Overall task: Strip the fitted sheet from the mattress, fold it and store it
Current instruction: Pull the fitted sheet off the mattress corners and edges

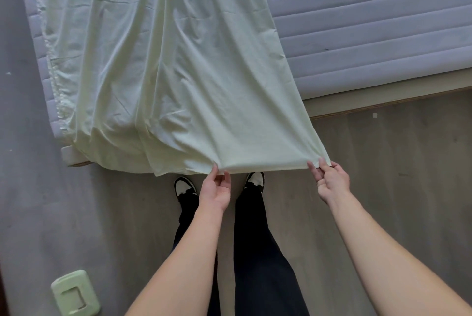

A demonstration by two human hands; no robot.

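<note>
Head view looks down on the pale green fitted sheet (163,65), which lies folded lengthwise over the left part of the grey quilted mattress (370,29) and hangs past the mattress foot toward the person. The left hand (215,192) pinches the sheet's near edge between thumb and fingers; the right hand (330,180) pinches the same edge at the sheet's right corner, holding it taut above the wooden floor (396,162). Below that edge stand two black-and-white shoes (185,188). A light green wall socket (74,292) sits far below the sheet's left side.
</note>
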